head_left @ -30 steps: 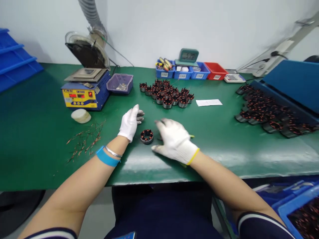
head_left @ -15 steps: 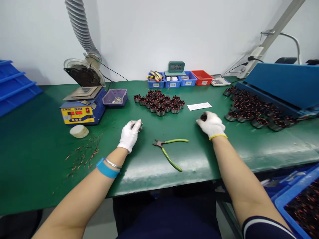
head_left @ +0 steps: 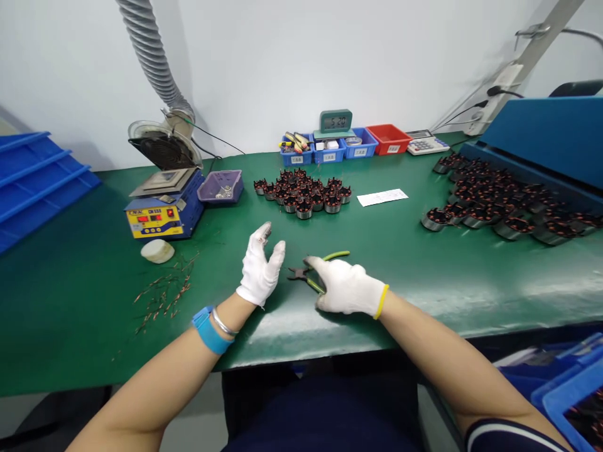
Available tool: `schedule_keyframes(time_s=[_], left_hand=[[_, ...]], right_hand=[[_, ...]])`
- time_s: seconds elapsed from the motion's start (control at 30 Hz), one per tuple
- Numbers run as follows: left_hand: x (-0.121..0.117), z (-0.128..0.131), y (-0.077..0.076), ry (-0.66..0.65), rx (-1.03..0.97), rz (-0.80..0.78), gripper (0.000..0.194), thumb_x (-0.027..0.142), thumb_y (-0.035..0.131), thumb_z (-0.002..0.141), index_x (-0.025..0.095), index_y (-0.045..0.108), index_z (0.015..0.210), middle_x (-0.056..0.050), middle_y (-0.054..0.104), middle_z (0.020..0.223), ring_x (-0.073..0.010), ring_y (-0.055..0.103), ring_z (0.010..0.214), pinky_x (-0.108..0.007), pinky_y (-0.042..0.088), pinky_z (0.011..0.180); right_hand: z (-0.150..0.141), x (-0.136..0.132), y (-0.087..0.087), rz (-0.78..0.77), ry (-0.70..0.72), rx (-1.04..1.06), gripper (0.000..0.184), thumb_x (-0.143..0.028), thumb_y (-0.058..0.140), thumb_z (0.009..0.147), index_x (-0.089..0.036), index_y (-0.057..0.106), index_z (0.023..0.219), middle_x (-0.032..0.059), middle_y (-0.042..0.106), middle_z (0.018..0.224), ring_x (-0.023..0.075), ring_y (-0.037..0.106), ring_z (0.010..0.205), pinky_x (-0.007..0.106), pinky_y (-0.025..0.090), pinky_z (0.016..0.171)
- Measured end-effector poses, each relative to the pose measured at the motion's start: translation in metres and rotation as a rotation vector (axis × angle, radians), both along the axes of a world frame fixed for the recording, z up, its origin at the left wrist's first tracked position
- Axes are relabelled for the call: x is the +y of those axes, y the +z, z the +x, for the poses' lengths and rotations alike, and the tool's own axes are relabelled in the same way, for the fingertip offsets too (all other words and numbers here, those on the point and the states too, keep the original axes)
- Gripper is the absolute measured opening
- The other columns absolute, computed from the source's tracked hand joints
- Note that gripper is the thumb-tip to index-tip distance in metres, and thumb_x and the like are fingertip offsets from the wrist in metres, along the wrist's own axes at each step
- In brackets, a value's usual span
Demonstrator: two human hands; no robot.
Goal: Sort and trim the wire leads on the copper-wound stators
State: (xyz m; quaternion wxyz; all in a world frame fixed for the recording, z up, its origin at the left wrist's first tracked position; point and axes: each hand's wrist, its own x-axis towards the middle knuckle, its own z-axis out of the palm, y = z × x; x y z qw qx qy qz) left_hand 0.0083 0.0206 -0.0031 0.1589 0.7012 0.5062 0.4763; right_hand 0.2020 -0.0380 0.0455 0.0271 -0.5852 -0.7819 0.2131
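Observation:
My left hand [head_left: 260,267], in a white glove, is raised just above the green mat with fingers stretched and thumb apart, holding nothing. My right hand [head_left: 346,287], also gloved, lies palm down over green-handled pliers [head_left: 337,255], its fingers curled on the lower handle. The pliers' dark jaws stick out between the two hands. A cluster of several wound copper stators [head_left: 301,192] stands behind the hands. A larger heap of stators [head_left: 494,204] lies at the right.
A blue solder pot [head_left: 160,210] under a grey hose, a purple tray [head_left: 221,187], a white roll [head_left: 157,251] and wire clippings [head_left: 162,292] sit left. Small bins [head_left: 330,149], a clock, calculator [head_left: 426,144] and paper slip [head_left: 381,197] lie behind. Blue crates [head_left: 38,182] flank the bench.
My right hand carried a stator to the right-hand heap, then came back and settled on the pliers. My left hand lifted a little and spread its fingers.

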Motion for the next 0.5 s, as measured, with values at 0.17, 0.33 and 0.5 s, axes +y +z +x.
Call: schedule_keyframes(time_s=[0.17,0.33,0.5], left_hand=[[-0.015,0.026,0.004,-0.393,0.594,0.059,0.086,0.070,0.045,0.086,0.012,0.036,0.149,-0.018,0.031,0.156,-0.0329,0.024,0.148,-0.048,0.019,0.122],[-0.017,0.050,0.003,-0.363,0.868,-0.175,0.101,0.082,0.039,0.080,0.008,0.037,0.148,-0.021,0.030,0.156,-0.0374,0.026,0.145,-0.057,0.018,0.118],[0.009,0.008,-0.005,0.302,0.809,-0.252,0.095,0.073,0.048,0.080,0.002,0.040,0.143,-0.031,0.032,0.151,-0.0470,0.026,0.142,-0.067,0.017,0.111]], right_hand=[[0.052,0.028,0.012,-0.018,-0.421,0.048,0.074,-0.040,0.061,0.070,-0.028,0.045,0.141,0.0083,0.069,0.110,0.0290,0.067,0.094,0.041,0.050,0.077],[0.081,0.046,0.001,-0.029,-0.552,-0.156,0.065,-0.044,0.058,0.073,-0.025,0.051,0.135,0.0148,0.065,0.116,0.0364,0.064,0.103,0.046,0.049,0.079],[0.075,0.042,0.008,-0.012,-0.569,-0.212,0.065,-0.052,0.055,0.078,-0.024,0.048,0.137,0.0178,0.062,0.119,0.0370,0.064,0.097,0.045,0.050,0.069]])
